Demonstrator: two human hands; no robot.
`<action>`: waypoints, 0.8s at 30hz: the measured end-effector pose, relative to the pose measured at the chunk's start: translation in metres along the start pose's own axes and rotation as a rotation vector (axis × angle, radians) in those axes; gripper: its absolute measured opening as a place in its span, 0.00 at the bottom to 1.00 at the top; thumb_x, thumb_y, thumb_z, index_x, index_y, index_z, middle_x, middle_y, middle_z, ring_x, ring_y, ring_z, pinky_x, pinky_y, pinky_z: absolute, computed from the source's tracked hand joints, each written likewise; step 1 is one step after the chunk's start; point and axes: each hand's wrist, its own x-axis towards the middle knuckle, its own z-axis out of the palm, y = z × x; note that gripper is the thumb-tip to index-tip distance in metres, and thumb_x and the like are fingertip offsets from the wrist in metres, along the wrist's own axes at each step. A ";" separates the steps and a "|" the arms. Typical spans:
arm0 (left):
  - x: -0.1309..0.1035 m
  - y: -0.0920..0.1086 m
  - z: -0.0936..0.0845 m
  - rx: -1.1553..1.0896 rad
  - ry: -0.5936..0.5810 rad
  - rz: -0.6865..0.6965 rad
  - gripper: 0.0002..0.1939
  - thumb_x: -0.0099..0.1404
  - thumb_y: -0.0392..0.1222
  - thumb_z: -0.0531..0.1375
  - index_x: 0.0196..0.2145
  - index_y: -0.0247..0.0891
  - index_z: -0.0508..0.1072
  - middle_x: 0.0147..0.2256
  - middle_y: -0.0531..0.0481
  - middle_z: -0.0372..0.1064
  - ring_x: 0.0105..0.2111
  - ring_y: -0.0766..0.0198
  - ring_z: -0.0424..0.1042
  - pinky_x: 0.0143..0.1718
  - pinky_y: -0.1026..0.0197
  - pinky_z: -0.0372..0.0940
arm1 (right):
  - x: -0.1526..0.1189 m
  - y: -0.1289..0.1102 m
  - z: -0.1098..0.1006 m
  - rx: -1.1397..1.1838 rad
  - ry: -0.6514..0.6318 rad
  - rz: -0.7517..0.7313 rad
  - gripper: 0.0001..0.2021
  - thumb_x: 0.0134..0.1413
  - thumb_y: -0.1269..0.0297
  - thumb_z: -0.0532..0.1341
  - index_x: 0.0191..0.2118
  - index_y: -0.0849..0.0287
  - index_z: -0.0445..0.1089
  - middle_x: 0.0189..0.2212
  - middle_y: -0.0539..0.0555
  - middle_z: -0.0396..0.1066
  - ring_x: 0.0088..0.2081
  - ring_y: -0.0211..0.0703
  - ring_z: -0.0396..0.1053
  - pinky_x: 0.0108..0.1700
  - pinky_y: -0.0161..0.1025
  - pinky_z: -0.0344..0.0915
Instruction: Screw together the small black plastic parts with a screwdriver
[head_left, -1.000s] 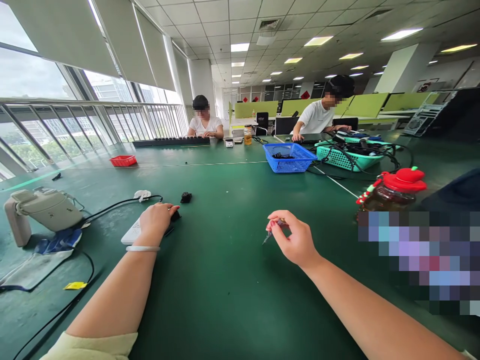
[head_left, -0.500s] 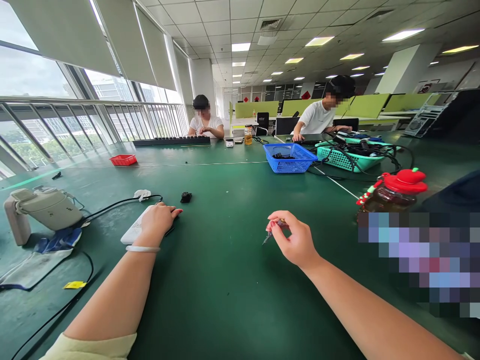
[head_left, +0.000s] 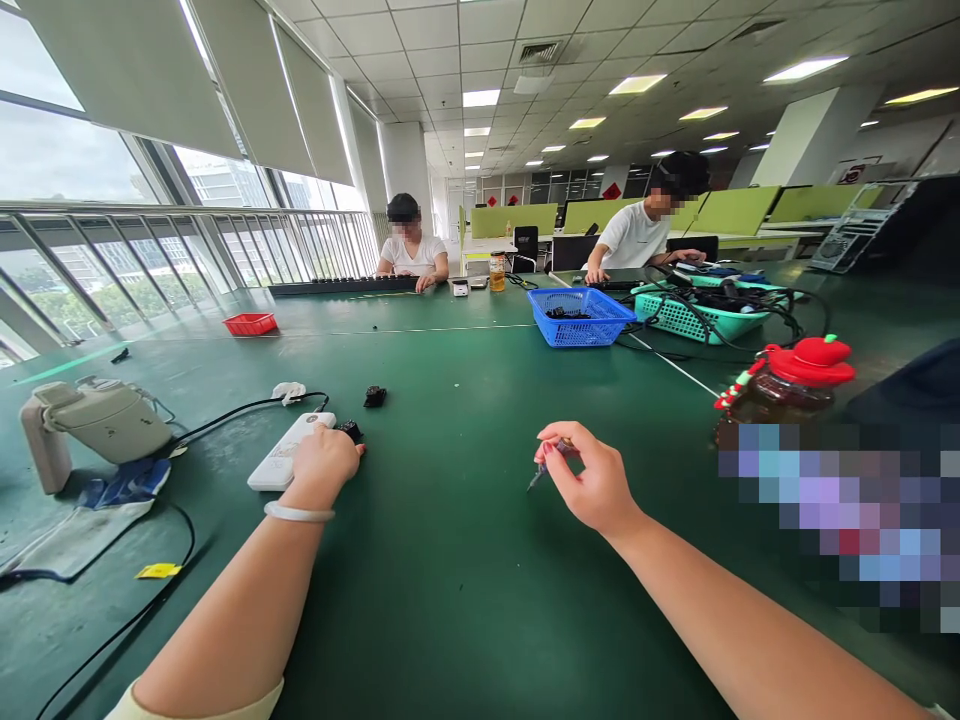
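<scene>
My left hand (head_left: 327,460) is over the right side of a white power bank (head_left: 279,462), with a small black part (head_left: 350,431) just beyond its fingers. Its index finger reaches forward over the white casing; the other fingers are mostly hidden beneath the hand. Another small black block (head_left: 375,396) lies on the green table (head_left: 450,560) a little farther off. My right hand (head_left: 589,478) is raised at the centre right, pinching a thin dark metal tool (head_left: 535,478) whose tip points down and left.
Blue basket (head_left: 581,318), green basket (head_left: 709,315) with cables, and a red-lidded bottle (head_left: 787,390) stand right. A beige bottle (head_left: 112,420), cloth and black cable lie left. A red tray (head_left: 250,324) is farther back. Two people sit across the table.
My left hand has drawn back toward me, uncovering more of the white power bank and the small black part beside it. My right hand has barely moved.
</scene>
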 end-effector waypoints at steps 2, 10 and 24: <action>-0.001 0.000 -0.002 0.013 -0.015 0.040 0.24 0.65 0.50 0.54 0.46 0.28 0.78 0.53 0.26 0.67 0.49 0.44 0.70 0.47 0.51 0.65 | 0.000 0.000 0.000 0.002 -0.001 -0.004 0.06 0.60 0.70 0.55 0.40 0.54 0.67 0.27 0.48 0.72 0.27 0.37 0.74 0.31 0.33 0.73; -0.008 0.000 -0.020 -0.093 0.265 0.159 0.19 0.66 0.41 0.50 0.46 0.26 0.74 0.53 0.25 0.66 0.47 0.46 0.72 0.44 0.53 0.66 | 0.002 -0.003 -0.001 0.011 0.000 -0.013 0.06 0.60 0.71 0.55 0.39 0.54 0.67 0.26 0.48 0.72 0.27 0.37 0.74 0.31 0.33 0.73; 0.003 -0.010 -0.011 0.031 0.198 0.228 0.28 0.61 0.30 0.50 0.59 0.32 0.67 0.43 0.34 0.76 0.49 0.48 0.72 0.49 0.54 0.61 | 0.001 -0.003 -0.002 0.018 -0.011 0.022 0.06 0.60 0.70 0.55 0.39 0.54 0.66 0.26 0.48 0.72 0.27 0.37 0.73 0.31 0.34 0.73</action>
